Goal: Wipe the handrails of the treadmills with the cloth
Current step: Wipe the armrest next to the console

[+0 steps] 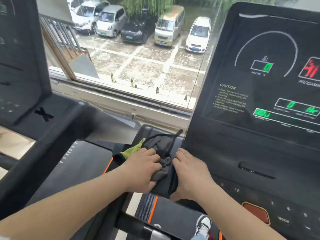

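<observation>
We are in the middle of the wiping step. Our left hand (143, 168) has its fingers curled down into the cloth (158, 144), bunching the grey fabric against the dark handrail (161, 187) of the right-hand treadmill. A green corner of the cloth sticks out to the left past the knuckles, and the rest lies spread ahead of the fingertips toward the rail's rounded front end. Our right hand (188, 172) lies just beside it on the same rail, fingers straight, close together and pointing forward, holding nothing that we can make out. Its thumb drops over the near edge, and we cannot tell whether it hooks beneath. As we judge it, the next move calls for dragging the bunched cloth along the rail under steady pressure, and for lifting the right hand clear so the strip under its palm gets wiped too. Room is tight. To the right of the right fingers the console (259, 84) rises like a wall close beside the little finger, so strokes can only run forward and back. Ahead of the fingertips the rail ends just short of the window sill (121, 101). To the left of the left fingers the rail's edge falls away toward the neighbouring treadmill's deck (81, 163), and a loose corner of cloth could slide off there.
</observation>
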The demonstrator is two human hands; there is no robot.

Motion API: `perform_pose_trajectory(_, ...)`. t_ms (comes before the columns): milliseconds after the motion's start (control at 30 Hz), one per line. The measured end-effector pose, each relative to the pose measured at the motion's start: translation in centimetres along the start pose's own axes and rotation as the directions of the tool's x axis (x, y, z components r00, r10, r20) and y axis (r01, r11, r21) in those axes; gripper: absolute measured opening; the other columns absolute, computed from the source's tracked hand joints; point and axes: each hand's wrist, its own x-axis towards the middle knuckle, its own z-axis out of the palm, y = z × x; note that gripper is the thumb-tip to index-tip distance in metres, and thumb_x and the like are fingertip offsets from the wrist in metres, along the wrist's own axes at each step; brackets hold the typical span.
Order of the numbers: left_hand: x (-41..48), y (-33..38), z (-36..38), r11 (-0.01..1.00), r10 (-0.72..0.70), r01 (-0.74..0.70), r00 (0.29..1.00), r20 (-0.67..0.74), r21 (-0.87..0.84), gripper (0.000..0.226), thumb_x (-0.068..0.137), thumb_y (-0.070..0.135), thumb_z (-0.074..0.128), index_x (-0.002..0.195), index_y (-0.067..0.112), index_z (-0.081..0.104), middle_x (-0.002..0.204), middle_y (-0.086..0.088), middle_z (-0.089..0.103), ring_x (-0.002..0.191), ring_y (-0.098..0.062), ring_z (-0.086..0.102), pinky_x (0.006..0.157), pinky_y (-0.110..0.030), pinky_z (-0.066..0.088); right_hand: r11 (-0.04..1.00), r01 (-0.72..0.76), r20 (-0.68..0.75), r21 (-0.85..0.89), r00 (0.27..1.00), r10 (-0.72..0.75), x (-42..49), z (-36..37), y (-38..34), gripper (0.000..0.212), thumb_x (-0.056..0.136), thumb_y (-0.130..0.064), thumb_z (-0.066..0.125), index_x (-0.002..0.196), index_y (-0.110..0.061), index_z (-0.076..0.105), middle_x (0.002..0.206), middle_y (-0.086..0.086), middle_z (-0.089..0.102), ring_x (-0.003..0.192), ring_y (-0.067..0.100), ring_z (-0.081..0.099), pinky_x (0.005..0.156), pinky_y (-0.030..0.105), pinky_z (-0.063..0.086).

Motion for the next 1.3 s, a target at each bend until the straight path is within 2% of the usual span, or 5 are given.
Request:
perform_pose_trajectory(167,-1.2,-2.1,-0.8,0.988,0.107,-0.125,0.979,0.175,0.092,0.08,0.083,0.053,0.033,0.157,0.023,0.036,0.167,-0.001,0.028,0.155,-0.023,0.022,0.123,-0.054,0.009,1.0,-0.003,-0.002,0.027,1.0,0.003,0.2,0.1,0.1,0.096,0.069,-0.062,0.082,0.144,-0.017,0.044,0.156,-0.002,0.03,0.157,0.016,0.01,0.116,0.034,0.032)
perform_pose_trajectory(433,2.7,3.2,-1.2,0.975,-0.221,0.224,0.971,0.086,-0.018,0.039,0.095,0.044,0.041,0.116,0.016,0.056,0.117,-0.009,0.059,0.107,-0.031,0.055,0.081,-0.042,0.039,0.992,-0.006,-0.051,0.123,0.999,0.012,-0.1,1.6,0.9,0.096,0.067,-0.066,0.081,0.145,-0.022,0.044,0.164,-0.009,0.022,0.157,0.007,0.002,0.12,0.031,0.028)
perform_pose_trajectory(767,4.5,3.5,-2.6,0.143,-0.595,0.628,0.672,0.441,-0.765,0.046,0.077,0.047,0.046,0.1,0.017,0.073,0.102,-0.008,0.073,0.091,-0.025,0.064,0.085,-0.039,0.053,0.978,-0.007,-0.093,0.206,0.995,0.026,-0.4,1.9,1.0,0.116,0.054,-0.079,0.08,0.149,-0.026,0.042,0.161,-0.012,0.028,0.156,0.003,0.004,0.124,0.027,0.016)
perform_pose_trajectory(1133,3.1,1.5,-4.4,0.982,-0.099,0.161,0.89,0.444,-0.103,0.059,0.078,0.041,0.077,0.131,0.034,0.053,0.12,0.005,0.056,0.11,-0.024,0.059,0.096,-0.043,0.052,0.985,-0.034,-0.046,0.17,0.998,0.042,-0.5,1.4,0.7,0.11,0.049,-0.08,0.078,0.142,-0.03,0.047,0.163,-0.013,0.024,0.153,0.011,0.022,0.113,0.034,0.043)
perform_pose_trajectory(1300,2.2,-0.9,-2.8,0.878,0.221,-0.27,0.961,0.166,0.395,0.037,0.098,0.031,0.06,0.133,0.027,0.053,0.135,0.001,0.054,0.123,-0.024,0.051,0.087,-0.041,0.039,0.988,-0.035,-0.043,0.153,0.998,0.042,-0.3,1.6,0.8,0.105,0.051,-0.078,0.08,0.138,-0.028,0.05,0.159,-0.015,0.025,0.153,0.01,0.021,0.114,0.034,0.042)
